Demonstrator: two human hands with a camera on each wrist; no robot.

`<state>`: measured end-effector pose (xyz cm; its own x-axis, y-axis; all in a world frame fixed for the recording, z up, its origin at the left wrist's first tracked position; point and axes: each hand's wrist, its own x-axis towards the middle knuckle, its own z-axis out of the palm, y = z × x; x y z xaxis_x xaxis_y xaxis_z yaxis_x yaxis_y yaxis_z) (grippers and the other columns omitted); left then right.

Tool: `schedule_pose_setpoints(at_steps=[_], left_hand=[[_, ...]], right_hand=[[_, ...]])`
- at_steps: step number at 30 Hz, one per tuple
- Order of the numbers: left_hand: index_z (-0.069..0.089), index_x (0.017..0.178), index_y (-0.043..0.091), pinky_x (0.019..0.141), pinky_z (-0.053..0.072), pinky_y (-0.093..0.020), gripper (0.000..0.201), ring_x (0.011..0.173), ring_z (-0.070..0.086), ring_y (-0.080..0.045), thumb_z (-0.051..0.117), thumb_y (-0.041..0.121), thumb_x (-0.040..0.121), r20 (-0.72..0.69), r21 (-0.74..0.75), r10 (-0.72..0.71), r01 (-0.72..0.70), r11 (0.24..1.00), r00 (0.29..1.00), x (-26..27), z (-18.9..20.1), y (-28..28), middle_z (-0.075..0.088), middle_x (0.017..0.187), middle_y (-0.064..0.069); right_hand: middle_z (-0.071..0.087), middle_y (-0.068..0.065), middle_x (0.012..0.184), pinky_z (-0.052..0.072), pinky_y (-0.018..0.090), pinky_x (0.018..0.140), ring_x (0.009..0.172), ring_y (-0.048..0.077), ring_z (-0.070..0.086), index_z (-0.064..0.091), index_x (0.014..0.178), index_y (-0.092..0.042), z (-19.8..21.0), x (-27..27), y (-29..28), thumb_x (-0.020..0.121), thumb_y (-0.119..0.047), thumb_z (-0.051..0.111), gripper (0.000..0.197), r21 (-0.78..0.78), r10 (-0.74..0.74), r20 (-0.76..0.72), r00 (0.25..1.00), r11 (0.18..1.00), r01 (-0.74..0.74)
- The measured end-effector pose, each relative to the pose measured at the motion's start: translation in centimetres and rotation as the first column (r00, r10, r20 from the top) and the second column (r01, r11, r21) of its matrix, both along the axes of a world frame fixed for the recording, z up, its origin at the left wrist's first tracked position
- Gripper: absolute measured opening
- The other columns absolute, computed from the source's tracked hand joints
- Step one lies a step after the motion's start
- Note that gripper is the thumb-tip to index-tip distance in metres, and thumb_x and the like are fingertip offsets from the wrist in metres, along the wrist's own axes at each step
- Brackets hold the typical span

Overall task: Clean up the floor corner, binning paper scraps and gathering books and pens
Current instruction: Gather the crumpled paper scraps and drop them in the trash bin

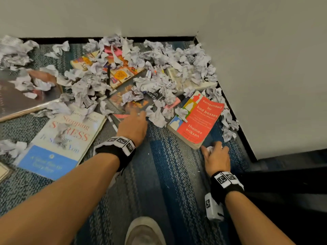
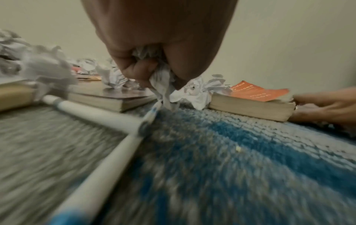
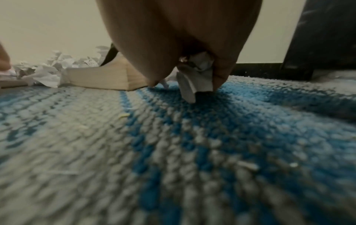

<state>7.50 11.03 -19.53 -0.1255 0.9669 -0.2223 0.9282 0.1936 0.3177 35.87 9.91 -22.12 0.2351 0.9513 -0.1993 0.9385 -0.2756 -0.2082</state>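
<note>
Crumpled paper scraps [image 1: 160, 80] lie heaped over the books and carpet [image 1: 159, 165] in the wall corner. By appearance they are light, soft and compressible; several can be gathered in one fist, taken from above.

The left hand [image 1: 132, 127] is clenched round a wad of scraps [image 2: 161, 85], just above the carpet beside two white pens [image 2: 100, 115]. The right hand [image 1: 216, 160] pinches another scrap [image 3: 194, 79] at the near corner of the orange book [image 1: 198, 119].

Books are stiff and probably heavier; take each by its edge or spine once the paper is off it.

Legible text:
- Orange book: "surrounded by bad bosses", "thomas erikson".
- Pale book [image 1: 62, 138]: "Stopping STRESS", partly covered.

No bin can be made out in any view.
</note>
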Motion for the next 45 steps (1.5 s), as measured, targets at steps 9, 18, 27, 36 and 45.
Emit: schedule_pose_setpoints(at_steps=[9,18,27,36,45], left_hand=[[0.032,0.136,0.02,0.071,0.049,-0.041,0.063,0.103,0.054,-0.04,0.052,-0.007,0.083,0.111,0.119,-0.231,0.218,0.969,0.967,6.6,2.1,6.4,0.027,0.134,-0.017],[0.021,0.144,0.019,0.088,0.054,-0.039,0.06,0.138,0.023,-0.036,0.051,0.009,0.093,-0.055,0.019,-0.455,0.456,0.89,0.889,8.0,-1.7,6.3,0.021,0.148,-0.015],[0.036,0.122,0.02,0.055,0.052,-0.039,0.034,0.082,0.06,-0.029,0.035,0.042,0.096,-0.017,0.273,-0.305,0.298,0.915,0.952,5.6,-2.3,8.4,0.055,0.105,-0.008],[0.027,0.141,0.025,0.054,0.041,-0.032,0.053,0.073,0.057,-0.024,0.038,0.053,0.097,-0.202,-0.02,-0.258,0.259,0.966,0.945,3.4,-0.8,12.0,0.036,0.12,-0.013],[0.043,0.118,0.016,0.057,0.04,-0.037,0.024,0.081,0.061,-0.032,0.041,0.033,0.101,-0.135,-0.032,-0.349,0.348,0.937,0.927,1.9,-1.3,11.5,0.044,0.113,-0.011]], right_hand=[[0.046,0.027,0.117,0.039,0.04,0.072,0.094,0.043,0.054,0.047,0.109,0.006,2.4,1.6,6.0,0.09,-0.005,0.053,0.023,0.309,-0.168,-0.141,0.976,0.929,0.205],[0.009,0.005,0.16,0.037,0.059,0.104,0.139,0.034,0.028,0.012,0.151,-0.03,0.2,3.5,10.7,0.096,-0.026,0.047,0.065,-0.025,0.176,0.057,0.983,0.984,-0.175],[0.047,0.026,0.121,0.039,0.035,0.075,0.094,0.035,0.05,0.046,0.118,0.004,1.5,3.3,12.5,0.096,-0.015,0.048,0.029,0.169,-0.114,-0.088,0.99,0.977,0.127],[0.043,0.011,0.129,0.047,0.034,0.088,0.099,0.021,0.051,0.047,0.128,-0.014,6.0,-0.3,20.5,0.093,-0.03,0.054,0.039,0.097,0.182,-0.043,0.982,0.979,-0.177],[0.056,0.018,0.126,0.045,0.036,0.084,0.11,0.035,0.057,0.044,0.135,-0.012,3.8,-0.9,23.5,0.095,-0.028,0.052,0.044,-0.192,0.195,0.122,0.973,0.967,-0.169]])
